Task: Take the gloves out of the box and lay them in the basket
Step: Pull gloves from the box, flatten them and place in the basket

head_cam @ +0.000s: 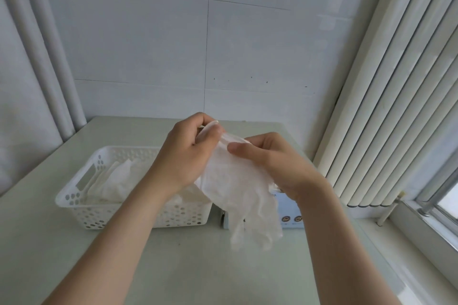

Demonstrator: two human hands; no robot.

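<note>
Above the pale worktop [198, 275], in front of a white wall, I hold one thin white glove [238, 190] in the air with both my hands. My left hand [188, 153] has its fingers curled and pinches the top edge of the glove at the cuff. My right hand [277, 168] pinches the same edge just beside it, with the thumb lying on the glove. The glove hangs down from the two hands, its fingers pointing to the worktop, and it touches nothing below.

Behind the glove stands the light blue box [291, 210], mostly hidden by the glove and my right wrist. Just beside the box, on its left, is the white basket [71, 195] with holes in its walls. Inside it lie other white gloves [116, 181], at the left end. On the right hang white vertical blinds [396, 106] by the window.
</note>
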